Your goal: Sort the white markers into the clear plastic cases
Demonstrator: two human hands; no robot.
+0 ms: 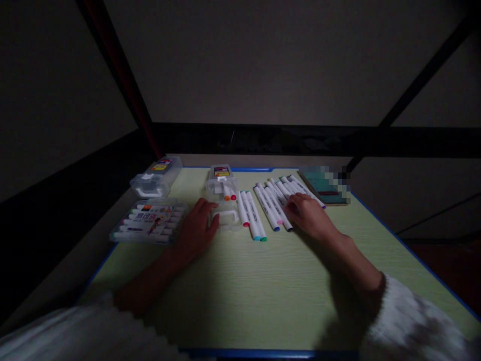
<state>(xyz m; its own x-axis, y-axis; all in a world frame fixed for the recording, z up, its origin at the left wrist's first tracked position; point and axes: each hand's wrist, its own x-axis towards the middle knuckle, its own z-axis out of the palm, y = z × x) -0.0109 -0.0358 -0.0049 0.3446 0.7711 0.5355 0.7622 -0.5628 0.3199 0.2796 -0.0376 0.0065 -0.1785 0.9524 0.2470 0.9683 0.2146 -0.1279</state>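
Note:
My left hand (pixel 197 228) rests beside a small clear plastic marker case (pixel 221 184), thumb and forefinger apart at the left edge of its lowered, handled flap (pixel 227 218). Orange and red marker ends (pixel 230 197) show inside the case. My right hand (pixel 310 214) has its fingers curled down among white markers with coloured ends (pixel 271 206). Its fingertips appear closed on one marker, though the hand partly hides it. Between my hands, a few more markers (pixel 251 215) lie side by side, with red, blue and green ends towards me.
At the left, a flat clear case full of markers (pixel 148 223) lies in front of a larger clear box (pixel 160 178). A green book (pixel 321 185) lies at the back right. The pale green table (pixel 240 296) has a blue edge; a wall stands behind it.

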